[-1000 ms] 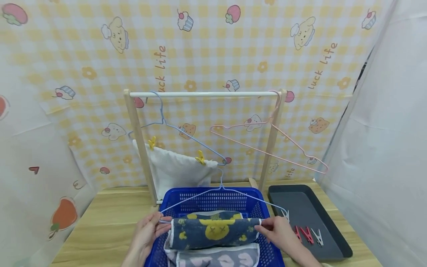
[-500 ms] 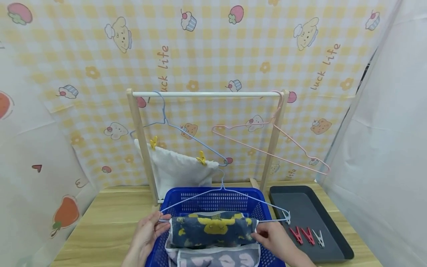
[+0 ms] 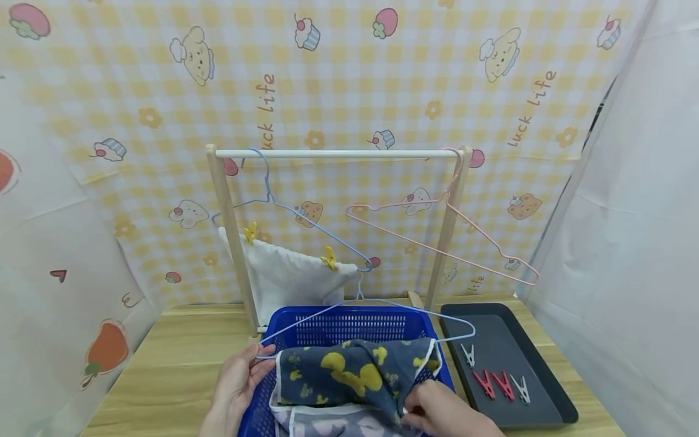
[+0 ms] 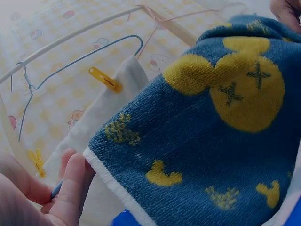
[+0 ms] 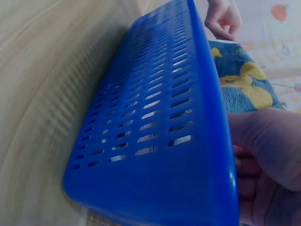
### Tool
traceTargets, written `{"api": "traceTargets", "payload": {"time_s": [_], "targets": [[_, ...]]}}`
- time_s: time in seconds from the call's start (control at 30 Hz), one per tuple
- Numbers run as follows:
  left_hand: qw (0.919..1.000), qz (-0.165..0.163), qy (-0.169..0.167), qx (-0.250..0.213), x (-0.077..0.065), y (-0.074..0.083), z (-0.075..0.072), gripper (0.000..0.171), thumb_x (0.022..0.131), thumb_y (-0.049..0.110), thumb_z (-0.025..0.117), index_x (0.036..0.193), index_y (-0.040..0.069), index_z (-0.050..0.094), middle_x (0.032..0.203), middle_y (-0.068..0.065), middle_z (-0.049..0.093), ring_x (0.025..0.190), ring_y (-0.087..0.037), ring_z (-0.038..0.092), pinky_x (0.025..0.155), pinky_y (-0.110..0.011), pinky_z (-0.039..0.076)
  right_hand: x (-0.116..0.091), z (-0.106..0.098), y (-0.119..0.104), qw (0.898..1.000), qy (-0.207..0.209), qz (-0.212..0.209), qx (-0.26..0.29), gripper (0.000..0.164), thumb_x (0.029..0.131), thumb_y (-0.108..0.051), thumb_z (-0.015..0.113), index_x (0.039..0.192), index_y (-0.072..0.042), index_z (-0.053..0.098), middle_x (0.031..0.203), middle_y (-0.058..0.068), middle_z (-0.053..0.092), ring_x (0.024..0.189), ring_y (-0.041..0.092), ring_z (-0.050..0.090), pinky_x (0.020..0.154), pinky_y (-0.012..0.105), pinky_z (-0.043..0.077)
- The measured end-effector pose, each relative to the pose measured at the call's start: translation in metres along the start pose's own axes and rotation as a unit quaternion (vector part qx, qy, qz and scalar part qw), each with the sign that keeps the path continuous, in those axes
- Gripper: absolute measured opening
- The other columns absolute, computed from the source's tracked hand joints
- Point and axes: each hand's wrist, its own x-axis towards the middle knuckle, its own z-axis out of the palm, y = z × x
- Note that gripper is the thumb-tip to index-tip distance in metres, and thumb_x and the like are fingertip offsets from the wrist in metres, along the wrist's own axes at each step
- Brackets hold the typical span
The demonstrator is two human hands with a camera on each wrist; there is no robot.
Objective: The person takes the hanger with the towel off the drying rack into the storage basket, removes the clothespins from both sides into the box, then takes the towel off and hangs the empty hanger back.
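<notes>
A dark blue towel (image 3: 355, 376) with yellow bear figures and white trim hangs folded over the bottom bar of a pale blue wire hanger (image 3: 404, 304), above the basket. My left hand (image 3: 240, 373) pinches the hanger's left corner between thumb and fingers, beside the towel's white edge. With curled fingers my right hand (image 3: 437, 408) grips the towel's lower right part, drawing it into slanting creases. In the right wrist view that hand (image 5: 270, 155) is just past the basket rim, its fingertips hidden. The hanger's right corner sticks out bare.
A blue plastic basket (image 3: 284, 321) holds a grey-and-pink cloth (image 3: 327, 420). Right of it a dark tray (image 3: 546, 364) carries red clothespins (image 3: 503, 386) and white ones. Behind stands a rack (image 3: 338, 154) with a pink hanger (image 3: 475, 227) and a white cloth (image 3: 289, 279) clipped to a blue hanger.
My right hand has moved down and towards me, pulling the towel's right part with it. The towel's right side has shifted and creased; the hanger's right end has risen. The left hand keeps its hold.
</notes>
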Motion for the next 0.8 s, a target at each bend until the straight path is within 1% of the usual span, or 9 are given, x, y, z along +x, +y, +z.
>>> {"api": "traceTargets", "payload": {"time_s": [0.07,0.13,0.2,0.27,0.33,0.47,0.6,0.7,0.8], "targets": [[0.9999,0.004,0.004,0.009,0.0,0.0,0.0,0.023,0.1,0.005,0.035,0.088,0.003,0.054,0.071,0.0,0.067,0.061,-0.007,0.066,0.066,-0.019,0.057,0.001,0.0,-0.002,0.996,0.063,0.059,0.026,0.027,0.089,-0.024,0.066,0.067,-0.011,0.057,0.057,-0.017,0.042,0.049,-0.008,0.037,0.041,0.012,0.035],[0.9998,0.008,0.006,0.015,-0.001,0.0,0.0,0.021,0.1,0.005,0.036,0.091,0.002,0.054,0.071,-0.001,0.067,0.062,-0.007,0.066,0.066,-0.02,0.057,0.002,-0.001,-0.004,0.98,0.152,0.115,0.051,0.031,0.087,-0.026,0.067,0.065,-0.01,0.052,0.055,-0.015,0.038,0.046,-0.005,0.034,0.04,0.015,0.033],[0.9998,0.01,0.008,0.017,-0.001,0.0,0.001,0.017,0.101,0.006,0.036,0.095,0.0,0.051,0.072,0.0,0.067,0.062,-0.006,0.066,0.066,-0.019,0.057,0.002,0.0,-0.006,0.961,0.226,0.145,0.067,0.032,0.087,-0.024,0.068,0.064,-0.01,0.052,0.052,-0.013,0.035,0.043,-0.003,0.032,0.038,0.015,0.031],[0.9997,0.013,0.007,0.019,-0.001,-0.001,0.001,0.016,0.101,0.005,0.034,0.1,-0.003,0.047,0.072,0.0,0.066,0.062,-0.005,0.065,0.066,-0.019,0.057,0.002,0.001,-0.007,0.954,0.253,0.141,0.07,0.032,0.087,-0.021,0.068,0.06,-0.01,0.053,0.05,-0.013,0.036,0.043,-0.004,0.031,0.038,0.015,0.03],[0.9996,0.016,0.007,0.022,-0.001,-0.002,0.002,0.018,0.101,0.005,0.032,0.109,-0.007,0.041,0.073,0.001,0.066,0.063,-0.005,0.065,0.067,-0.018,0.056,0.001,0.005,-0.008,0.967,0.227,0.103,0.054,0.032,0.087,-0.018,0.067,0.059,-0.011,0.054,0.051,-0.014,0.038,0.044,-0.006,0.032,0.038,0.013,0.031],[0.9994,0.021,0.009,0.024,0.0,-0.003,0.002,0.028,0.1,0.005,0.029,0.12,-0.014,0.033,0.073,0.003,0.066,0.064,-0.004,0.065,0.069,-0.018,0.056,-0.002,0.014,-0.007,0.995,0.1,-0.008,0.015,0.039,0.089,-0.017,0.066,0.055,-0.011,0.047,0.055,-0.017,0.038,0.051,-0.013,0.033,0.041,0.007,0.032],[0.9997,0.021,0.003,0.008,0.001,-0.002,-0.001,0.026,0.101,0.005,0.028,0.12,-0.013,0.033,0.074,0.003,0.066,0.068,-0.004,0.066,0.071,-0.017,0.056,-0.003,0.018,-0.004,0.997,0.002,-0.079,0.019,0.041,0.087,-0.01,0.062,0.052,-0.008,0.042,0.051,-0.014,0.033,0.051,-0.015,0.026,0.039,0.004,0.026],[0.9998,0.017,-0.003,-0.004,0.001,-0.001,-0.004,0.022,0.101,0.005,0.026,0.115,-0.01,0.035,0.074,0.002,0.067,0.069,-0.006,0.067,0.072,-0.017,0.055,-0.003,0.016,-0.001,0.991,-0.045,-0.067,0.107,0.026,0.088,-0.008,0.06,0.062,-0.005,0.059,0.058,-0.014,0.048,0.056,-0.015,0.041,0.045,0.005,0.038],[0.9998,0.017,-0.005,0.0,0.0,0.0,-0.004,0.019,0.101,0.006,0.026,0.111,-0.007,0.036,0.074,0.002,0.067,0.07,-0.007,0.067,0.072,-0.017,0.055,-0.003,0.01,-0.003,0.984,-0.003,0.009,0.18,0.014,0.091,-0.014,0.062,0.085,-0.003,0.069,0.076,-0.009,0.065,0.068,-0.006,0.057,0.055,0.014,0.051]]}}
